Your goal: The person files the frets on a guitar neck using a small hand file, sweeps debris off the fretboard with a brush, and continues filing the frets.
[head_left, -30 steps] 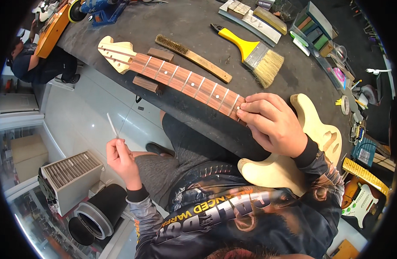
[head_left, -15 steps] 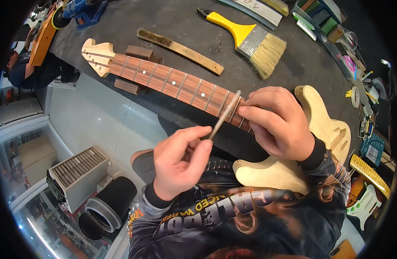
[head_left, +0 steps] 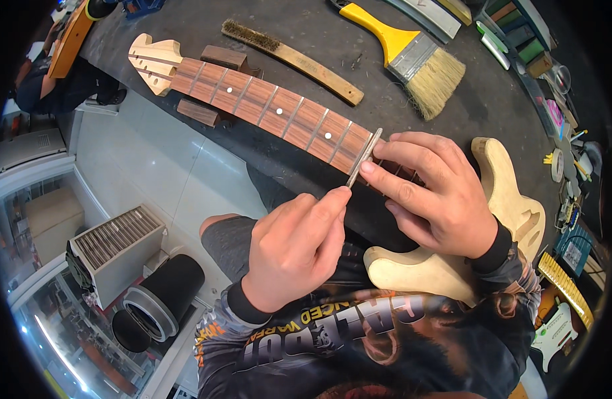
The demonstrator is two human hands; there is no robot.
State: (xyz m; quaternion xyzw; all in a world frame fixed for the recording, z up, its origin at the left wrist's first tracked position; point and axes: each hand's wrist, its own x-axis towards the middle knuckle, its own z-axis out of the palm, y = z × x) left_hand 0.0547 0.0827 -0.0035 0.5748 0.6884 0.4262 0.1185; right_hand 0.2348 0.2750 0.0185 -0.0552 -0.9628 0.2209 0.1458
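Note:
A guitar neck (head_left: 253,100) with a striped brown fretboard, metal frets and pale dots lies across the bench edge, its bare wood headstock at the upper left. My left hand (head_left: 296,246) is closed on the lower end of a thin metal file (head_left: 364,159), pinched between thumb and fingers. The file lies crosswise on the fretboard, in line with the frets. My right hand (head_left: 439,193) covers the body end of the neck with fingers apart. Its index fingertip touches the file, and its thumb is at the neck's near edge.
An unfinished guitar body (head_left: 419,269) lies under my right forearm. Dark wooden blocks (head_left: 198,112) sit by the headstock end. Beyond the neck are a wire brush (head_left: 306,63) and a yellow-handled paintbrush (head_left: 412,56). A black bin (head_left: 179,286) stands on the floor at left.
The file has swung down from a raised slant to lie along a fret, and my left hand turned over with it. My right index finger now touches the file. The view has shifted slightly.

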